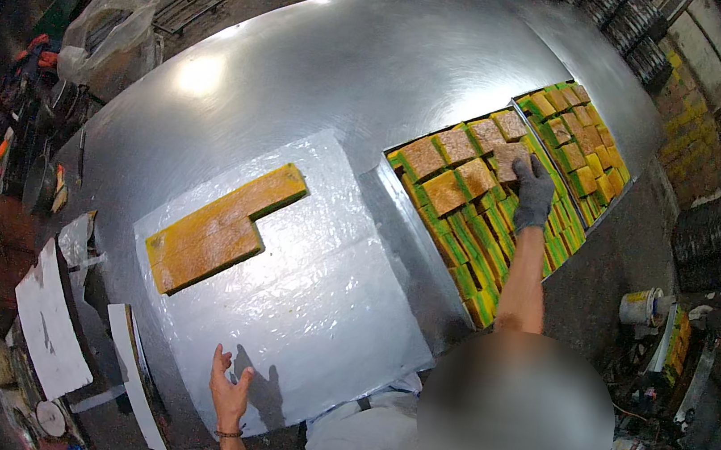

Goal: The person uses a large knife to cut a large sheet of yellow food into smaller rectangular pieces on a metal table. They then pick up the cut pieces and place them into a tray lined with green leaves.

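Observation:
Brown-topped blocks with yellow and green sides fill a metal-edged tray on the right of a metal table. My right hand, in a dark grey glove, touches a block near the tray's far side; whether its fingers grip it is hard to tell. Bare, with a dark bracelet at the wrist, my left hand hangs with fingers apart over the near edge of a clear plastic sheet. Farther up the sheet, several blocks lie joined in an L-like slab, apart from my left hand.
A second tray of similar blocks adjoins the first at the far right. White panels lean beside the table at the lower left. Beyond the right edge stands a white bucket, and a plastic-wrapped bundle is at the upper left.

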The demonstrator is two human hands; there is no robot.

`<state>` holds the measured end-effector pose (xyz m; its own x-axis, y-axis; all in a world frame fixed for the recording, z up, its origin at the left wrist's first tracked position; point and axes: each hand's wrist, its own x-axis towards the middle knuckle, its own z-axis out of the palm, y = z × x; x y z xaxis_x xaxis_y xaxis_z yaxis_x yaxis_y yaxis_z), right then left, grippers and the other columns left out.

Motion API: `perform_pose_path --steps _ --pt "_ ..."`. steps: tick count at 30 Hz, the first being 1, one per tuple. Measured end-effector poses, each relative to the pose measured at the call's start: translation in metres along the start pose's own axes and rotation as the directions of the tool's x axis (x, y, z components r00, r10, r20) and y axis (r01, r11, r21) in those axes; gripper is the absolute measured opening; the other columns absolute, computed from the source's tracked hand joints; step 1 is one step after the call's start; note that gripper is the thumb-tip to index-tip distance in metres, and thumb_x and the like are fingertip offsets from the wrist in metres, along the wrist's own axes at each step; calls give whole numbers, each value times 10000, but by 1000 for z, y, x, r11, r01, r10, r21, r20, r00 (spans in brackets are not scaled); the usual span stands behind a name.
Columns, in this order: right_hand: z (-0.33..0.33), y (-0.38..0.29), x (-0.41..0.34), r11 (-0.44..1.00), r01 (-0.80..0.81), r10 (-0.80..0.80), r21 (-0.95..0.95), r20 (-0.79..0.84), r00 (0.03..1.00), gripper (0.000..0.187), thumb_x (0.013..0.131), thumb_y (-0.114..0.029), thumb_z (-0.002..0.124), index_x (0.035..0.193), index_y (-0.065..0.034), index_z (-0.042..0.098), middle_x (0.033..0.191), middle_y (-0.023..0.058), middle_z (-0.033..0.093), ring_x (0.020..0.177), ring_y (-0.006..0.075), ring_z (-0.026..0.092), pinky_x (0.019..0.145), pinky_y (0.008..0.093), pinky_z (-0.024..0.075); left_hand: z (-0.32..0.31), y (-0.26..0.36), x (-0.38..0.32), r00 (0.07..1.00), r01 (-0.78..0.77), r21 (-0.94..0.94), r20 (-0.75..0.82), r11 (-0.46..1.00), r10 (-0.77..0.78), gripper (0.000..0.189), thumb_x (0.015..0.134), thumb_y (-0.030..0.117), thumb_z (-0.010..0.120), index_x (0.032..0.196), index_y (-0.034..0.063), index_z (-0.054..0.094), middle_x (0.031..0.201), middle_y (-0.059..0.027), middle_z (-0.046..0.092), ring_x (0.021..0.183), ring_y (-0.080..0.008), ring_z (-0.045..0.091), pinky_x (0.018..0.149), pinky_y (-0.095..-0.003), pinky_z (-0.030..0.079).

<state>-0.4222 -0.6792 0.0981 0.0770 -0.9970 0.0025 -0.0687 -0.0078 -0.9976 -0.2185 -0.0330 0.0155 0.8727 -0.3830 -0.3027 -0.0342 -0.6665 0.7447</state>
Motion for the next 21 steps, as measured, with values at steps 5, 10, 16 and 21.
perform_pose_path --steps 5,10,16,21 --pt "-25 54 78 960 -212 227 -184 65 972 681 852 -251 807 1420 45 576 1316 202 674 1067 282 693 791 388 584 11 46 15 997 -72 59 31 996 70 877 852 176 820 1586 38 360 1401 -277 593 1300 -400 576 1063 -499 466" --pt "-18 75 102 839 -93 197 -537 139 971 688 836 -351 783 1375 44 617 1364 232 646 1190 340 655 982 468 519 11 64 13 1000 -27 86 8 996 26 874 842 149 806 1585 36 360 1390 -269 603 1289 -382 586 1070 -486 472" --pt "2 49 63 398 229 -376 -888 70 924 524 941 -339 680 1362 -27 653 1346 217 659 1219 354 641 1042 459 499 -3 19 2 999 14 19 -30 1000 -14 871 845 152 806 1586 39 361 1417 -252 590 1292 -362 588 1076 -473 475" --pt "128 43 -107 729 493 -358 -476 349 866 411 984 -287 643 1287 -10 676 1282 225 683 1161 377 657 991 445 524 -19 -23 -13 998 59 -54 -24 997 -61 866 864 192 817 1584 35 362 1407 -266 593 1316 -382 573 1084 -485 466"
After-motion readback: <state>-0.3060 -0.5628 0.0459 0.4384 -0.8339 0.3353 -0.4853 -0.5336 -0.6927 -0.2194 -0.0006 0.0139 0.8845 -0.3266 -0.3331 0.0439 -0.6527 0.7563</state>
